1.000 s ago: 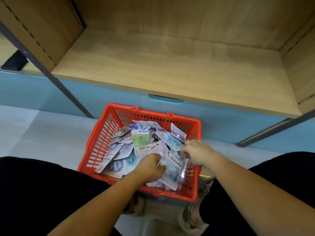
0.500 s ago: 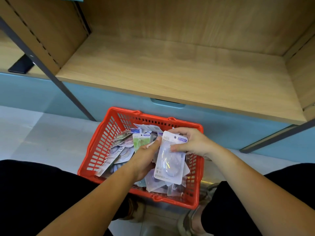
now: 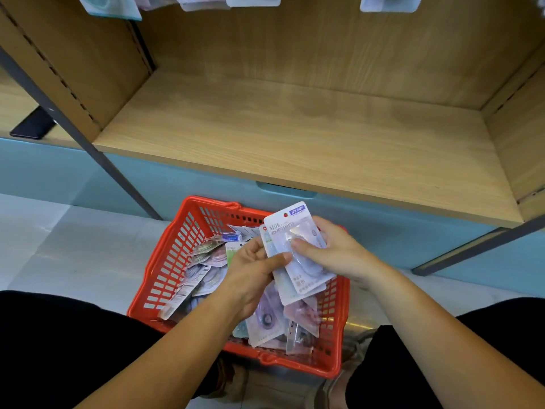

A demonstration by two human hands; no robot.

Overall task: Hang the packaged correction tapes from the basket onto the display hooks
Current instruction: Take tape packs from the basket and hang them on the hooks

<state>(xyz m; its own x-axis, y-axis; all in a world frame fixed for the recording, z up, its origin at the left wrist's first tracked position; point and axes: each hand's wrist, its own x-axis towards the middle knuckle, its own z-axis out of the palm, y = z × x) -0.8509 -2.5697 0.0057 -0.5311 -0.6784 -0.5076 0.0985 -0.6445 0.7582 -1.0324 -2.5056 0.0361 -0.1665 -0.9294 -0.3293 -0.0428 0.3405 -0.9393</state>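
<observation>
I see the left hand [image 3: 253, 278] and right hand [image 3: 336, 255] grasping a correction tape stack [image 3: 287, 231], possibly three packs. The basket [image 3: 165, 276] sits at 6 o'clock.

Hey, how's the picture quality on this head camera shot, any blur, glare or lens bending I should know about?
Head view: wide-angle bending splays the shelf's straight edges and the grey posts. Head view again: glare whitens the clear blister on the held packs, though the print on top still reads. Head view, top edge: the hanging packs are cropped and blurry. Light is even, shadows soft.
</observation>
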